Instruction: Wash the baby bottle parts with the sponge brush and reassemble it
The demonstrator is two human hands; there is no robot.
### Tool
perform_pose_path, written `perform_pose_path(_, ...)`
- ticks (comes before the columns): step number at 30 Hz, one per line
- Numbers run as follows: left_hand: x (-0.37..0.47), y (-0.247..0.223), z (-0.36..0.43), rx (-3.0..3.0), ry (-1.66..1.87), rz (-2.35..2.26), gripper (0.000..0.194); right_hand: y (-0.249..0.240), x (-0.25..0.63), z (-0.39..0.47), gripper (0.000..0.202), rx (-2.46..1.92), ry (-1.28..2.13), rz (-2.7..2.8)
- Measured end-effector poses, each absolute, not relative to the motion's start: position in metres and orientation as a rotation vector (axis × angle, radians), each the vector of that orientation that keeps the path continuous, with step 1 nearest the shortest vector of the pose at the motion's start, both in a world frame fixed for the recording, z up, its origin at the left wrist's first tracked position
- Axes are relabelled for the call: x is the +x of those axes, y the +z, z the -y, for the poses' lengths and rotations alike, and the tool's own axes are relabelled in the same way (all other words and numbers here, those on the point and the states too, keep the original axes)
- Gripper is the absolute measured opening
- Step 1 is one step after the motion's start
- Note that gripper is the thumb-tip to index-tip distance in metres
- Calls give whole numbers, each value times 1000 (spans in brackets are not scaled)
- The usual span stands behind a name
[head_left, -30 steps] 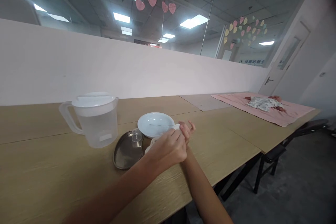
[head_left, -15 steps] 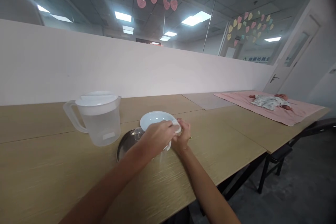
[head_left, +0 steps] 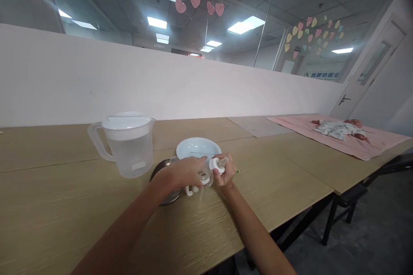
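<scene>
My right hand (head_left: 228, 172) is closed around a white collar with a clear bottle nipple (head_left: 218, 164) rising from it. Just left of it, my left hand (head_left: 187, 171) grips a clear baby bottle (head_left: 204, 177) near its open top. White handles (head_left: 189, 190) stick out below the left fingers, and much of the bottle is hidden by that hand. A round metal tray (head_left: 171, 200) lies under the left wrist, partly covered. On it stands a clear cup-like piece (head_left: 174, 160). The white bowl (head_left: 184, 148) sits directly behind both hands.
A lidded clear pitcher (head_left: 130, 154) stands left of the tray on the wooden table (head_left: 284, 180). At the far right, a baby-like figure (head_left: 338, 129) in patterned clothing lies on a pink cloth (head_left: 364, 148). A white wall (head_left: 161, 86) borders the table's back.
My hands have drawn apart. The collar with the nipple is now separate from the bottle in my right hand, while my left hand has moved lower and left. The view has shifted slightly left.
</scene>
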State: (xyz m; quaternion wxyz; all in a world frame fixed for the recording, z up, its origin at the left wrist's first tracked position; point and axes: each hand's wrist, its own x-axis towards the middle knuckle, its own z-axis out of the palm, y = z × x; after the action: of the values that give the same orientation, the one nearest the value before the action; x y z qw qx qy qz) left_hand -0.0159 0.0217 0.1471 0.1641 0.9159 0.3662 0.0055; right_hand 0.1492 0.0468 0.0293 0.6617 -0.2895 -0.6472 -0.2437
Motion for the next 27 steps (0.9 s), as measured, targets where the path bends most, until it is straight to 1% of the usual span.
perform_pose_path(2, -15, 144, -28, 2600, 81, -964, 51, 30, 147, -46, 29, -621, -566, 1544)
perform_pose_path(4, -13, 142, -31, 2600, 124, -891, 52, 30, 145, -47, 28, -623, -548, 1613)
perform_pose_path(6, -12, 142, -32, 2597, 144, -877, 61, 29, 144, -47, 28, -646, -518, 1663)
perform_pose_path(9, -16, 143, -33, 2575, 170, -925, 80, 28, 144, -48, 31, -670, -485, 1726)
perform_pose_path(12, -24, 148, -34, 2523, 221, -886, 85, 27, 145, -48, 35, -691, -452, 1782)
perform_pose_path(15, -28, 152, -33, 2476, 318, -825, 79, 26, 145, -48, 42, -718, -420, 1821)
perform_pose_path(18, -23, 151, -30, 2548, 391, -904, 62, 26, 144, -49, 46, -724, -428, 1836)
perform_pose_path(20, -16, 147, -28, 2647, 436, -989, 49, 26, 144, -49, 47, -709, -446, 1825)
perform_pose_path(22, -10, 141, -27, 2727, 470, -1036, 41, 25, 143, -50, 45, -699, -474, 1803)
perform_pose_path(24, -8, 138, -27, 2738, 479, -1031, 42, 24, 143, -51, 45, -695, -490, 1784)
perform_pose_path(27, -12, 140, -28, 2653, 415, -998, 57, 22, 143, -51, 53, -700, -437, 1768)
